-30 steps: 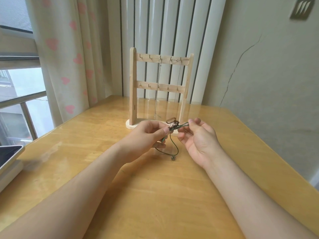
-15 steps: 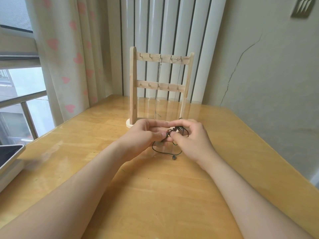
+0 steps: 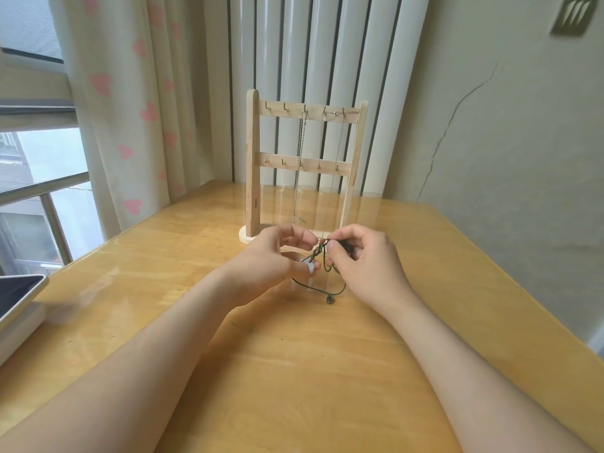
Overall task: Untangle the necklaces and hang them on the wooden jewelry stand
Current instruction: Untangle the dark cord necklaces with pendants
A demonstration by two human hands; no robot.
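**You:** How far along am I?

**Spotter:** Nearest you, the dark green cord necklace (image 3: 318,288) sags in a loop onto the counter (image 3: 294,371). Its small bead (image 3: 329,300) seems to rest on the wood. Just above, your left hand (image 3: 277,256) pinches a pale pendant (image 3: 310,268) under the thumb, and your right hand (image 3: 362,259) pinches the knotted stretch of the same cord. I'd judge you're mid-untangle, with this one not yet hung. Beyond your hands, the wooden jewelry stand (image 3: 253,158) already carries a silver chain (image 3: 299,165) and a finer chain (image 3: 338,158) from its top rail.

**You:** And against a second ago?

**Spotter:** Then your hands were apart, with the cord drawn between them. Now they've closed in on the knot, almost touching.
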